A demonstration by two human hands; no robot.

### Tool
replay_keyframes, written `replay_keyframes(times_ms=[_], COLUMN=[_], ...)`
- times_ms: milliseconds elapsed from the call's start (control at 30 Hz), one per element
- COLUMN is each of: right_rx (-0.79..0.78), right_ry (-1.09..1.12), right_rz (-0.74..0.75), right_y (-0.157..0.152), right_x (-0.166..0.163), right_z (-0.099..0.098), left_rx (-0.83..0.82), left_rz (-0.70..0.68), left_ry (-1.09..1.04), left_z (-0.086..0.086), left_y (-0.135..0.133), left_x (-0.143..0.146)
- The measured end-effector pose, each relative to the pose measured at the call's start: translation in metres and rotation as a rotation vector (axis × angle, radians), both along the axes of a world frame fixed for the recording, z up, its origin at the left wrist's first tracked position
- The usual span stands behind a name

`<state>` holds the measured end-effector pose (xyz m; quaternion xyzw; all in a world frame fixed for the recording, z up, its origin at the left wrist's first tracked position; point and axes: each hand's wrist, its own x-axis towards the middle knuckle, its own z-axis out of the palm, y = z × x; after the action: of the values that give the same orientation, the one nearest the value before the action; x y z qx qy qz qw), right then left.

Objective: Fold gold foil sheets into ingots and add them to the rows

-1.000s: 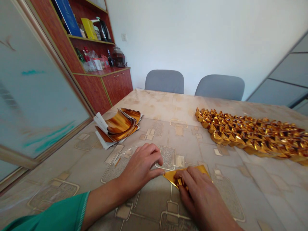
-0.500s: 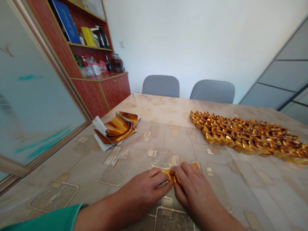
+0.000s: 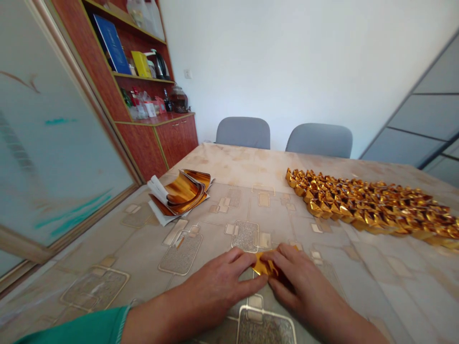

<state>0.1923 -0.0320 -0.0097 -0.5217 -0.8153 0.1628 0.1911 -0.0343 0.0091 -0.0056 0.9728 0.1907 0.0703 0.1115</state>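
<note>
Between my two hands, low over the near part of the table, is a folded piece of gold foil paper (image 3: 263,266). My left hand (image 3: 227,282) pinches its left end, thumb below and fingers above. My right hand (image 3: 299,277) has its fingers closed over the right part, and a gold corner shows past the knuckles. Much of the paper is hidden under the fingers. To the left lies a stack of loose gold foil sheets (image 3: 182,191) with white backs, curled up. Rows of folded gold foil ingots (image 3: 366,200) stand at the right.
A patterned cloth covers the table (image 3: 222,165). Two grey chairs (image 3: 243,133) (image 3: 319,140) stand behind its far edge. At the left are a glass sliding door (image 3: 57,143) and a red wooden cabinet (image 3: 175,138) with bottles and a kettle.
More of the gold foil paper shows between my hands, and the fingers have shifted along it. The whole view has moved slightly, so everything sits a little lower and further right.
</note>
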Motion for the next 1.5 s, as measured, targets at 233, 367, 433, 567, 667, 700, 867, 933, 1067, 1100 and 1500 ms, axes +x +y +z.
replay_keyframes(times_ms=[233, 367, 433, 567, 667, 700, 867, 933, 1067, 1100, 1500], right_rx=[-0.089, -0.090, -0.070, -0.036, -0.018, -0.014, -0.050, -0.039, 0.020, 0.024, 0.136], right_ry=[0.123, 0.046, -0.011, -0.062, -0.091, -0.095, -0.025, -0.007, 0.012, 0.018, -0.147], right_rz=[-0.013, 0.074, 0.102, 0.171, 0.182, 0.178, 0.148, 0.148, 0.164, 0.169, 0.065], right_y=[0.011, 0.006, 0.002, -0.002, -0.004, -0.004, -0.001, 0.001, 0.004, 0.004, 0.014], right_x=[0.041, 0.037, 0.031, 0.023, 0.021, 0.021, 0.020, 0.017, 0.009, 0.007, -0.009], right_z=[0.008, 0.013, 0.018, 0.027, 0.030, 0.031, 0.028, 0.025, 0.018, 0.016, -0.010], left_rx=[0.042, 0.072, 0.069, 0.017, -0.017, -0.016, -0.003, -0.038, -0.114, -0.118, 0.053], left_rz=[-0.003, 0.023, 0.016, -0.004, 0.033, 0.042, -0.012, -0.045, -0.152, -0.172, -0.118], left_ry=[-0.084, -0.078, -0.083, -0.112, -0.084, -0.074, -0.065, -0.063, -0.013, -0.008, -0.046], left_z=[0.001, 0.006, 0.006, 0.004, 0.004, 0.004, 0.006, 0.006, 0.008, 0.008, 0.011], left_y=[0.008, 0.021, 0.026, 0.032, 0.033, 0.034, 0.039, 0.040, 0.037, 0.036, 0.026], left_x=[-0.002, -0.004, -0.005, -0.006, -0.003, -0.002, -0.003, -0.005, -0.006, -0.006, -0.005])
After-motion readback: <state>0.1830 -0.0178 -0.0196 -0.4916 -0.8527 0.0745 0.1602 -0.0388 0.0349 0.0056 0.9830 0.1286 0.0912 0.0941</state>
